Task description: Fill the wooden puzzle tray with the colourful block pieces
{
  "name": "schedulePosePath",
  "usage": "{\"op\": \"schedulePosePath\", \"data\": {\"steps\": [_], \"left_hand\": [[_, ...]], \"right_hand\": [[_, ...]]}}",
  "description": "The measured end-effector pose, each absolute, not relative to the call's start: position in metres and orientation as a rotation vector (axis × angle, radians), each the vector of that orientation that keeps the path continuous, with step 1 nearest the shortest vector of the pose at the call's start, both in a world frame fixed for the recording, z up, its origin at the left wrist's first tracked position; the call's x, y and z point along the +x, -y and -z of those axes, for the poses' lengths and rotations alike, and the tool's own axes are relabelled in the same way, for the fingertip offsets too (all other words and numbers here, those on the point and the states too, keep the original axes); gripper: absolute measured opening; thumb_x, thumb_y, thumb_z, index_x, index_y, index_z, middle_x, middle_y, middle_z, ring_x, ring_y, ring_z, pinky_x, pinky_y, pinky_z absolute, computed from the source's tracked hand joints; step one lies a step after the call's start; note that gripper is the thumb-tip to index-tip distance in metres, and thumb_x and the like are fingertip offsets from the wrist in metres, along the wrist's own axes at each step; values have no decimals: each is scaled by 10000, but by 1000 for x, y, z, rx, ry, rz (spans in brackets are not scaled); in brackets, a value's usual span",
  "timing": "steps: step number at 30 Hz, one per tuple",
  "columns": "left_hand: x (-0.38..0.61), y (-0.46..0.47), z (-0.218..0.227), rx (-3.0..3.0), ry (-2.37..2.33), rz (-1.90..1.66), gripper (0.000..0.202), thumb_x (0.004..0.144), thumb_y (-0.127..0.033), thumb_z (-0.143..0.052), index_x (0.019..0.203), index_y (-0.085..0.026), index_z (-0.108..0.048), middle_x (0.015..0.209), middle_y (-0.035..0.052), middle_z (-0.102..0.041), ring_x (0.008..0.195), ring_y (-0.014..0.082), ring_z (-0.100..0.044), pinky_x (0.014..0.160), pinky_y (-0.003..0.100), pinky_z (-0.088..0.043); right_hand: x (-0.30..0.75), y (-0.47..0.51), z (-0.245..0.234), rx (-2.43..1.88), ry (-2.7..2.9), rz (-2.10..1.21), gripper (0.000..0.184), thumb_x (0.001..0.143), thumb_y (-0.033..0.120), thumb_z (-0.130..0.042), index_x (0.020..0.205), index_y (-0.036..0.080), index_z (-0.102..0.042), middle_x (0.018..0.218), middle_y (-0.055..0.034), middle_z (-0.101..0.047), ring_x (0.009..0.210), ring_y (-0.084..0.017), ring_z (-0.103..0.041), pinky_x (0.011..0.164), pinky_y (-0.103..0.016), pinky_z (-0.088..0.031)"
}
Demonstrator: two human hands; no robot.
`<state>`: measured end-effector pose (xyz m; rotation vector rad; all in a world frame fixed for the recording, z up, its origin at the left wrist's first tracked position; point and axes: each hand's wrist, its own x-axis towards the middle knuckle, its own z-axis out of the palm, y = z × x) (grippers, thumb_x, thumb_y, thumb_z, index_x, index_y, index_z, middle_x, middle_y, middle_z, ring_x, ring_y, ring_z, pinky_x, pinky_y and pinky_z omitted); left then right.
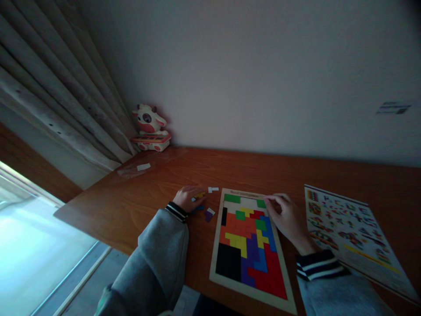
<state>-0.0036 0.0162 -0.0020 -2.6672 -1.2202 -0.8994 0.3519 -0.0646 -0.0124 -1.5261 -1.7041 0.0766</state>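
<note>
A wooden puzzle board lies in front of me, its frame filled with coloured block pieces and a pale bare strip near the top. My right hand is at the board's top right corner. Its thumb and index finger close in a pinch at the edge of a small green puzzle piece. To the left of the board, my left hand rests low over the table, with a yellow puzzle piece between thumb and fingers. Near it lie a purple piece, a partly covered blue piece and white pieces.
A printed instruction sheet lies right of the board. At the back left stands a toy cow with a keyboard, with a clear plastic bag in front of it. A curtain hangs beside the wooden table.
</note>
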Motion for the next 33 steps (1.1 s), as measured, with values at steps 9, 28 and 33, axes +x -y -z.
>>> {"op": "schedulePosePath", "data": {"steps": [9,28,33], "left_hand": [[63,10,-5,-2956,684,1261,283,922,-335,-604,1165,-198,-646,1169,82,-700,1038,166,-689,910,277,-582],[89,8,-6,-2956,757,1384,230,920,-341,-614,1085,-190,-667,1061,75,-735,986,175,-700,895,306,-580],[93,16,-12,-3059,521,1254,246,940,-328,-582,1139,-200,-651,1097,92,-725,1015,178,-687,922,315,-557]], "right_hand": [[335,73,-3,-1344,1800,-214,227,946,381,-507,1038,222,-642,1020,-85,-659,960,-232,-639,856,-390,-516],[319,80,-5,-1238,1886,-402,247,946,329,-500,1134,248,-637,1122,-76,-692,972,-213,-667,900,-408,-541],[309,83,-5,-1161,1903,-553,275,937,337,-525,1172,251,-640,1189,-68,-685,1105,-212,-641,983,-409,-512]]}}
